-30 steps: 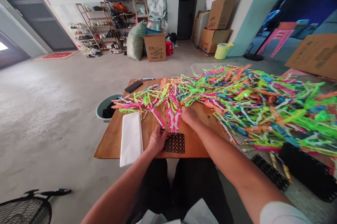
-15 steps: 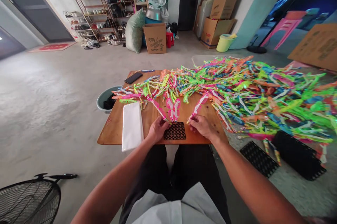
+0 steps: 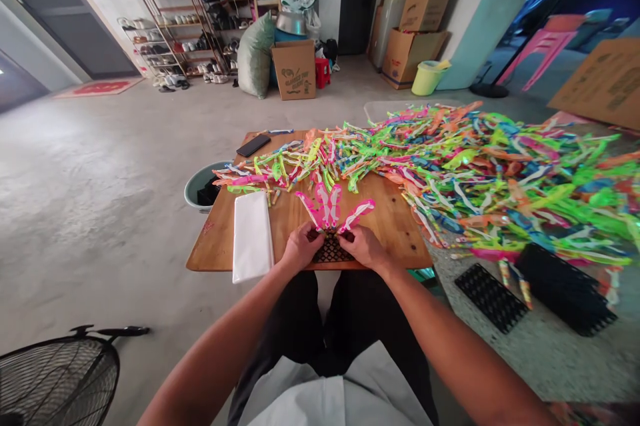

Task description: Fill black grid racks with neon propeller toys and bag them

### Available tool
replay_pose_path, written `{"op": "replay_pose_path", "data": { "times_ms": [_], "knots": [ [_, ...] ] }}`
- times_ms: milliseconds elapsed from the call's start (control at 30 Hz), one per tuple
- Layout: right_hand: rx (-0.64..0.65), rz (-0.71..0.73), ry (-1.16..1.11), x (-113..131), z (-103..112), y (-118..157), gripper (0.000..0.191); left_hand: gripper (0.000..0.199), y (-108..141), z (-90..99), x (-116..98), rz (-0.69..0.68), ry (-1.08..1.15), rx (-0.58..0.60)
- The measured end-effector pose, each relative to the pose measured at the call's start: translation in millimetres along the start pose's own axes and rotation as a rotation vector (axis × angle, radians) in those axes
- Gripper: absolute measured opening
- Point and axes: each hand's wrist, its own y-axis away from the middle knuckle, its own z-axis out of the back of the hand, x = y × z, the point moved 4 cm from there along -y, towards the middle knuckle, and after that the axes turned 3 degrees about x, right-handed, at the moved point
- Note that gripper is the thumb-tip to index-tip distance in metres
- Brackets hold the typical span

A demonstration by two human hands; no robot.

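A small black lattice grid [image 3: 332, 251] lies near the table's front edge. Two pink-and-white winged plastic sticks [image 3: 328, 203] stand upright side by side at its far edge. My left hand [image 3: 301, 246] is closed on the lower end of another pink-and-white stick [image 3: 310, 211], which leans outward to the left. Opposite it, my right hand [image 3: 366, 247] pinches the end of a similar pink stick [image 3: 358, 215] slanting to the right. Both hands are at the grid and cover its sides. Whether the held ends sit in its holes I cannot tell.
A white flat packet [image 3: 252, 237] lies left on the wooden table [image 3: 213, 249], a phone [image 3: 254, 145] behind it. A heap of colourful plastic sticks [image 3: 465, 173] spreads across the back and right. Black grids [image 3: 563, 286] lie at right; a basin [image 3: 194, 194] and fan [image 3: 60, 376] stand left.
My right hand has moved left to the grid with its pink stick. The left hand stays nearly in place, while its stick now stands more upright.
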Motion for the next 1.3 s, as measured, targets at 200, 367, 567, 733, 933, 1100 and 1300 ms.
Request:
{"op": "replay_pose_path", "data": {
  "times_ms": [200, 367, 567, 733, 933, 1100, 1300],
  "knots": [
    [0.053, -0.049, 0.037, 4, 2, -5, 0.014, 0.004, 1, -3.8, -2, -0.118, -0.080, -0.010],
    [0.112, -0.121, 0.090, 13, 5, -7, 0.015, 0.008, 4, -7.4, -2, -0.211, -0.148, 0.000],
    [0.094, -0.215, 0.109, 22, -2, -3, 0.023, 0.008, 5, -10.2, -3, -0.239, -0.179, -0.013],
    [0.035, -0.294, -0.109, 13, 8, -1, 0.017, 0.011, 5, -8.6, -4, -0.225, -0.192, -0.040],
    [0.130, -0.425, -0.122, -25, 47, -10, 0.016, 0.007, 6, -8.7, -3, -0.233, -0.172, -0.034],
    [0.419, -0.549, 0.147, -46, 65, -27, 0.019, 0.007, 6, -8.7, 0, -0.220, -0.188, -0.027],
    [0.333, -0.680, 0.473, -54, 89, -55, 0.046, 0.014, 11, -12.1, 0, -0.259, -0.261, -0.017]
  ]
}}
